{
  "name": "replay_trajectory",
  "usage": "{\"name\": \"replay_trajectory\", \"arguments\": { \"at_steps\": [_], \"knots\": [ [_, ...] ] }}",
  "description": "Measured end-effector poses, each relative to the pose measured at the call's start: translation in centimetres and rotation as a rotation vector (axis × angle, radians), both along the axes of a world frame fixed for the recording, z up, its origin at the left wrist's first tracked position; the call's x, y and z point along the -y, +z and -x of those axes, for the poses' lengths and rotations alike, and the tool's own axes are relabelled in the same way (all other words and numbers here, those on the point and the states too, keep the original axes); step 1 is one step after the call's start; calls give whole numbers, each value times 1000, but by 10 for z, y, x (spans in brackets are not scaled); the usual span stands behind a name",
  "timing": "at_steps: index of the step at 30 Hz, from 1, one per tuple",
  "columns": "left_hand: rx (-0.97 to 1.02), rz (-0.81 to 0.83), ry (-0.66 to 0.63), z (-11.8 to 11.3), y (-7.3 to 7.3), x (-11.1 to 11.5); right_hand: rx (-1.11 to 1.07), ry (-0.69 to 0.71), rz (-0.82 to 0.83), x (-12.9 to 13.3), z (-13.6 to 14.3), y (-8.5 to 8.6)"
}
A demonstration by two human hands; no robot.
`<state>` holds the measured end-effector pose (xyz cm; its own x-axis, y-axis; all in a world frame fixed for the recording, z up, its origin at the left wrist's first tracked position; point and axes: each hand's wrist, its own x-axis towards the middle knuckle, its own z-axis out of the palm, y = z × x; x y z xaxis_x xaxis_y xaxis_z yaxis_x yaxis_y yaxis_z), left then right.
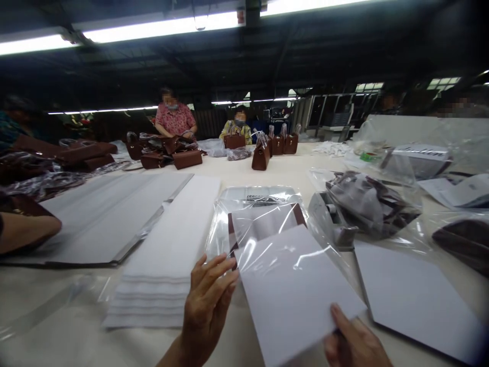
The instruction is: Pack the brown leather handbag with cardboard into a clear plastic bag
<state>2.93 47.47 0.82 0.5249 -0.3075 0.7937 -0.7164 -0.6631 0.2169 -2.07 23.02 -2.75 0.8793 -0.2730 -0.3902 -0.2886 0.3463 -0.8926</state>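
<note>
A white sheet (294, 300) lies tilted over the near part of a clear plastic bag (221, 219). My right hand (355, 339) pinches the sheet's lower right corner, thumb on top. At the sheet's left edge, my left hand (210, 300) has its fingers slightly apart, their tips near the edge of the bag and holding nothing visible. Inside or under the clear plastic, a brown piece with a pale covering (263, 221) shows beyond the sheet. To the left of my left hand lies a stack of white foam sheets (160, 260).
Grey-white sheets (103, 209) lie at the left, beside another person's arm (30, 232). White boards (416, 300) and a wrapped brown bag (370, 204) are at the right, near a tape dispenser (336, 221). Brown handbags (261, 154) and people are across the table (229, 172).
</note>
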Motion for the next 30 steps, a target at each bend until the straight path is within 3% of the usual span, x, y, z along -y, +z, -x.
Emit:
{"name": "replay_trajectory", "arguments": {
  "at_steps": [4,8,12,15,18,20,24,26,28,30],
  "knots": [
    [17,-78,-102,0,-7,6,172,-131,-175,-35,-62,12],
    [51,-229,-66,-15,-10,21,211,-167,-215,-47,-97,14],
    [74,-337,32,-49,-16,37,211,-144,-175,-45,-103,11],
    [108,-393,-44,-71,-21,40,178,-62,-160,-37,-93,15],
    [150,-426,-140,-83,-20,34,78,173,-92,-9,-67,19],
    [161,-463,-166,-88,-19,29,46,256,179,26,-42,16],
    [163,-529,-205,-96,-19,22,92,153,1185,127,-2,-9],
    [166,-556,-226,-98,-19,22,150,300,1526,178,3,-27],
    [178,-585,-235,-99,-17,22,108,468,1705,215,-1,-44],
    [179,-624,-230,-100,-14,21,61,583,1749,236,-9,-54]
  ]
}}
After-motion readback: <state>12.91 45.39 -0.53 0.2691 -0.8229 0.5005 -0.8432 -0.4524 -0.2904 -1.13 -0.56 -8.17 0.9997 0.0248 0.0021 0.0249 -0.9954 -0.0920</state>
